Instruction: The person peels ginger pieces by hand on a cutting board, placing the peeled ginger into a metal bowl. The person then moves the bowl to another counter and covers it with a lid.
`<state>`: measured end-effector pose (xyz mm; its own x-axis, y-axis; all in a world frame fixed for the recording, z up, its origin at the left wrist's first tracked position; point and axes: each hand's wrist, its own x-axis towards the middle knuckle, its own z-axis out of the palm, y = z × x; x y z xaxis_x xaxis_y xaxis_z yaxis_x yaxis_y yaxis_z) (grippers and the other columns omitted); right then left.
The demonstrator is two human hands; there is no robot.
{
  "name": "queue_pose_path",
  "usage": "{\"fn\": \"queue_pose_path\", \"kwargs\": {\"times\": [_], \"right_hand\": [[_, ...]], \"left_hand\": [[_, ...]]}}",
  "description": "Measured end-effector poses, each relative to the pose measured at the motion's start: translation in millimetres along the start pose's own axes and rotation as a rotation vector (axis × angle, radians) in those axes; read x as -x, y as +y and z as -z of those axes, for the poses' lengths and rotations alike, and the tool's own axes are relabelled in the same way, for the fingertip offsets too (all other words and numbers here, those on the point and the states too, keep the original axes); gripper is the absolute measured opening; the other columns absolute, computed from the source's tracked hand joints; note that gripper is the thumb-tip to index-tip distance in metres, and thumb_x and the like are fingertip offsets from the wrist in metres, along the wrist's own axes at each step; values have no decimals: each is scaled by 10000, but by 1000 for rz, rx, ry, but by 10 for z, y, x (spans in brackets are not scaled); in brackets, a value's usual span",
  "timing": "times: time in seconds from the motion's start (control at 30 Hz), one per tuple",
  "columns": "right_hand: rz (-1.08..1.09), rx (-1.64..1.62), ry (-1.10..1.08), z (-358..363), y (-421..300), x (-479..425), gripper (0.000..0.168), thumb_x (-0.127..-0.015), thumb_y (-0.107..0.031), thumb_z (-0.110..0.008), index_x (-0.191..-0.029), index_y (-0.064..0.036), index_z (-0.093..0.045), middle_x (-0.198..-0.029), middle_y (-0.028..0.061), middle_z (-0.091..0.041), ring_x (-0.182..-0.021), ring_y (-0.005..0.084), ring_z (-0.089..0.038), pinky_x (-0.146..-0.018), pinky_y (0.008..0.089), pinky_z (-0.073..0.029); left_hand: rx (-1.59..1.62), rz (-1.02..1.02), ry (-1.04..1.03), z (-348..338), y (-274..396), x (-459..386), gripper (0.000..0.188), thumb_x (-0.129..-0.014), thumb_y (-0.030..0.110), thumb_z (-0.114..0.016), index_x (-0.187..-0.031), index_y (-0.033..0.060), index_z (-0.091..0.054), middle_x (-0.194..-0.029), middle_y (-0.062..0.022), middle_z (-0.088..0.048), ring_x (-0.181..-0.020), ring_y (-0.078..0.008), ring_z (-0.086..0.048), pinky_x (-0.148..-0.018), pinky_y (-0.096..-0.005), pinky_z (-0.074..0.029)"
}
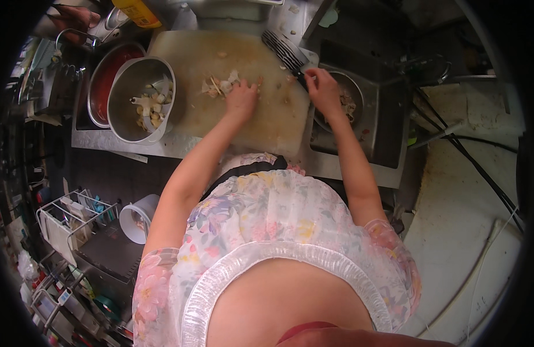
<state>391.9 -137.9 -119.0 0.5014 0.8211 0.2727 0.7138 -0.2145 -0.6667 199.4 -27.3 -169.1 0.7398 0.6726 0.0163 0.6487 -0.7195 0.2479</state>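
My left hand (242,100) rests, fingers down, on the cutting board (197,126), touching a small heap of garlic skins and scraps (219,84). Whether its fingers hold any of the scraps cannot be told. At the board's right edge my right hand (324,90) is beside the dark handle of a knife with a striped blade (284,48); whether it grips the handle is unclear. To the left stands a metal bowl (115,93) with a white bladed hub (146,102) inside and peeled garlic cloves (155,116) around it.
A steel basin with a red inside (95,97) sits behind the bowl. On the right, a sink (382,134) holds a round metal bowl (358,86) with scraps in it. A yellow bottle (139,13) stands at the back left. Below left are a wire rack (82,223) and a white bucket (134,223).
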Motion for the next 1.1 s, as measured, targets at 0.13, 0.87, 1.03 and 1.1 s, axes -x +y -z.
{"fn": "queue_pose_path", "kwargs": {"times": [0.13,0.87,1.03,1.1], "right_hand": [[14,-142,-112,-268,-235,-71,122,-778,-139,-560,-852,-47,-588,-801,113,-587,-730,271,-580,-630,340,-458],[300,252,-344,-1901,-590,-1031,218,-779,-104,-501,-981,-137,-575,-961,127,-549,-899,320,-543,-747,402,-451],[117,65,-475,-1885,-537,-996,227,-790,-125,-549,-1013,-101,-580,-931,93,-585,-828,212,-579,-710,334,-469],[-243,-357,-551,-1816,-429,-967,231,-800,-156,-578,-1015,-72,-585,-916,72,-603,-776,146,-582,-690,288,-470]], "left_hand": [[144,-27,33,19,-82,19,188,-706,83,-559,-894,73,-552,-948,-143,-505,-900,-307,-518,-723,-384,-464],[39,181,724,1669,-980,985,188,-713,-46,-569,-889,19,-582,-929,-118,-531,-879,-286,-508,-757,-364,-423],[-20,283,657,1558,-994,1167,215,-719,-26,-576,-929,21,-594,-940,-117,-523,-894,-280,-500,-759,-356,-420],[83,235,675,1614,-879,1119,207,-720,-18,-580,-921,24,-595,-945,-113,-526,-894,-279,-502,-758,-354,-420]]}}
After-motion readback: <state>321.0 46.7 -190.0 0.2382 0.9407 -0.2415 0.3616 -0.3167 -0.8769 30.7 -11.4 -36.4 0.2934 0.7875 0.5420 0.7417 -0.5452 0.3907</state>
